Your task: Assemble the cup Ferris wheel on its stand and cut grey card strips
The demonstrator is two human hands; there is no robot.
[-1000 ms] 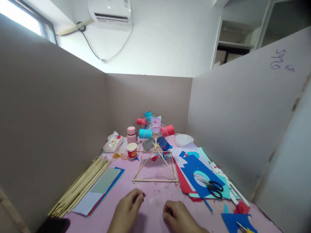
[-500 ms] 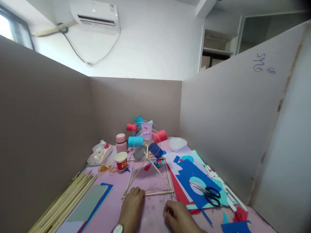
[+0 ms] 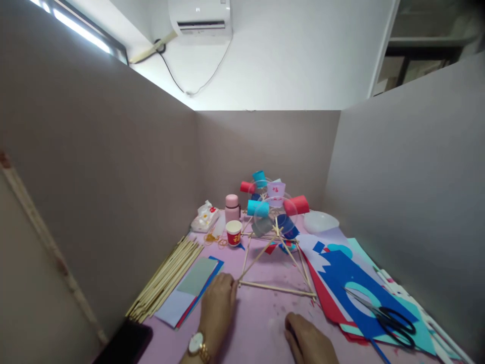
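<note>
Nearest to us, the right hand (image 3: 309,338) rests on the pink tabletop (image 3: 261,323), fingers curled inward, palm hidden, so I can't tell whether it holds anything; the stick frame (image 3: 278,289) stands beyond it, clear of its knuckles. Over at the left edge, a black slab (image 3: 127,344) lies flat. And here's the left hand (image 3: 220,298), gold watch (image 3: 196,344) at the wrist, stretched farther out, fingers narrow and bunched right by the frame's near left corner! Pinching it or merely beside it? From here I can't tell.

Level with it, paper strips (image 3: 199,275) and a sheaf of thin sticks (image 3: 166,278) lie to the left; to the right, black-handled scissors (image 3: 381,312) sit on blue paper (image 3: 337,273). Farther back, a red-and-white cup (image 3: 234,235), then the frame's peak, with a wheel of coloured cups (image 3: 276,194) rising behind it, a pink flask (image 3: 232,210) leftward, and a pale bowl (image 3: 320,222) rightward.
</note>
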